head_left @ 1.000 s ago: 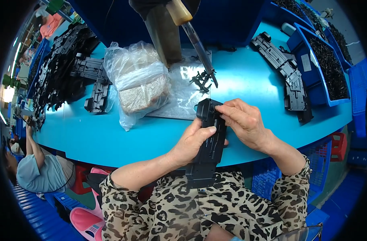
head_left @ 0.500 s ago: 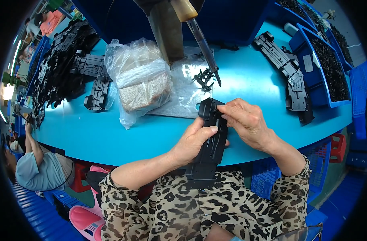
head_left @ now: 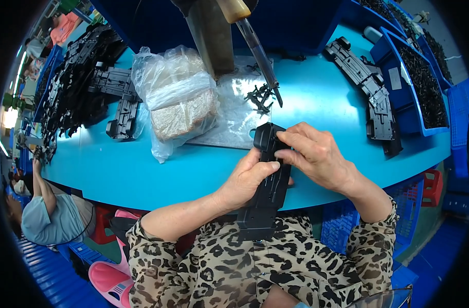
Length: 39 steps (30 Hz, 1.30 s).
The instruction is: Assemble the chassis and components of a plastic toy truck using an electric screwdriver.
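Note:
A long black plastic toy-car chassis (head_left: 268, 197) is tilted lengthwise between me and the table edge, its far end over the blue tabletop. My left hand (head_left: 247, 177) wraps round its middle from the left, thumb lying across the top face. Over the far right corner, my right hand (head_left: 316, 154) bends its index finger and thumb against the part. Whatever small piece may be between those fingertips is hidden. Just beyond the chassis, small black plastic pieces (head_left: 260, 97) lie in a loose pile, below the metal tip of a hanging tool (head_left: 263, 61).
A plastic-wrapped bundle (head_left: 180, 97) sits left of centre on a clear sheet. More black chassis (head_left: 365, 87) lie at the right, others (head_left: 114, 82) heap up at the left. Blue bins (head_left: 419, 87) full of black parts stand far right. A person (head_left: 54, 218) works at the left.
My right thumb has moved apart from the index finger and settled lower along the chassis edge. The left hand keeps its hold, nearly unmoved.

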Each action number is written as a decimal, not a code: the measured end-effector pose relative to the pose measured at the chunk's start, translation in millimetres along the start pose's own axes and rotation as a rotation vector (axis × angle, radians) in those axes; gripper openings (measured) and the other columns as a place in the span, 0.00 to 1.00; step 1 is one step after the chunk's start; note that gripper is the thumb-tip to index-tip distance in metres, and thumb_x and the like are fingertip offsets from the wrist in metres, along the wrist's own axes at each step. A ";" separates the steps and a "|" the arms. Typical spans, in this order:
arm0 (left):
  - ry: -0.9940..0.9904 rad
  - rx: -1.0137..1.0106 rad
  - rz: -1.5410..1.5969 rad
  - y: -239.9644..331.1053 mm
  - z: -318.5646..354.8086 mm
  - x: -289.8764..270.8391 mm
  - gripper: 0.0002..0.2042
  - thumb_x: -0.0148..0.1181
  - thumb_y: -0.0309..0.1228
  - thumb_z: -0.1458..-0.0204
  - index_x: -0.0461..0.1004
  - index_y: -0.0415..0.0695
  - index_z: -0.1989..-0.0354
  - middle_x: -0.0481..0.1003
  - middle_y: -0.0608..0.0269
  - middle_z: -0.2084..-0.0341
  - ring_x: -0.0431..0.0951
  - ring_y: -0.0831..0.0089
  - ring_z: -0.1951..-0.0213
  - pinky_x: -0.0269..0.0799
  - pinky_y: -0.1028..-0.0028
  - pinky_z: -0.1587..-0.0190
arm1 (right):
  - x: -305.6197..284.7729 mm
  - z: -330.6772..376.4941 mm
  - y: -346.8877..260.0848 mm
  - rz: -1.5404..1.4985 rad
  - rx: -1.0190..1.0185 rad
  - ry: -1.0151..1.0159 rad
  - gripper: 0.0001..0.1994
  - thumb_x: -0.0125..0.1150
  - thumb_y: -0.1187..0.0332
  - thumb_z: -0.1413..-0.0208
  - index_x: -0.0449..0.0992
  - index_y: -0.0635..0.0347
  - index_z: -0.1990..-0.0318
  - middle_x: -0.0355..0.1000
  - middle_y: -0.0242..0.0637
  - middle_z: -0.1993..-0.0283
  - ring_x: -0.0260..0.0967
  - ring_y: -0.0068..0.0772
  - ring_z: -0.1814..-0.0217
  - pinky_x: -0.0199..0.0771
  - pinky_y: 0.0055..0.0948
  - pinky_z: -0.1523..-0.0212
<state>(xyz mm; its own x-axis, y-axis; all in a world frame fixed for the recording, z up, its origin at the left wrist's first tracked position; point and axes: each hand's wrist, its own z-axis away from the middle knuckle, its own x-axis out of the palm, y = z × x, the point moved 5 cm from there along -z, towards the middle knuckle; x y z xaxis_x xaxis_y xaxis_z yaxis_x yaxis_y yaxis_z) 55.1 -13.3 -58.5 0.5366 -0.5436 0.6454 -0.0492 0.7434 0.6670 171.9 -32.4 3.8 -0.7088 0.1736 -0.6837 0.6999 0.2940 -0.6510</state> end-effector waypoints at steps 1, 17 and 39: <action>0.001 -0.002 0.001 0.4 0.4 -0.6 0.16 0.43 0.28 0.50 0.53 0.40 0.53 0.67 0.57 0.68 0.73 0.73 0.70 0.72 0.78 0.75 | 0.3 -0.3 -0.7 0.032 -0.003 -0.004 0.09 0.58 0.75 0.59 0.71 0.66 0.67 0.66 0.40 0.73 0.67 0.35 0.78 0.69 0.26 0.79; -0.029 -0.022 -0.113 3.0 1.4 1.9 0.17 0.39 0.27 0.50 0.50 0.39 0.51 0.65 0.57 0.66 0.72 0.74 0.69 0.71 0.78 0.73 | 1.1 -2.0 1.2 -0.088 0.231 -0.050 0.12 0.58 0.70 0.59 0.71 0.65 0.65 0.66 0.41 0.74 0.66 0.36 0.78 0.66 0.29 0.79; 0.158 -0.041 -0.119 -4.0 2.6 -14.6 0.13 0.40 0.34 0.46 0.66 0.36 0.66 0.69 0.66 0.77 0.67 0.85 0.80 0.65 0.84 0.79 | 10.0 11.2 4.2 -0.054 0.097 -0.035 0.13 0.56 0.74 0.57 0.69 0.65 0.60 0.64 0.40 0.70 0.66 0.31 0.77 0.67 0.26 0.78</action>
<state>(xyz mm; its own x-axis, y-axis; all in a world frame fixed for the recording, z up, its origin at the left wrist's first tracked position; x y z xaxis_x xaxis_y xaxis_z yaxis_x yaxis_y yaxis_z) 45.3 -9.4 -69.6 0.6622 -0.5630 0.4945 0.0548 0.6946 0.7173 168.8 -39.9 -9.5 -0.7434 0.1268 -0.6567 0.6672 0.2093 -0.7148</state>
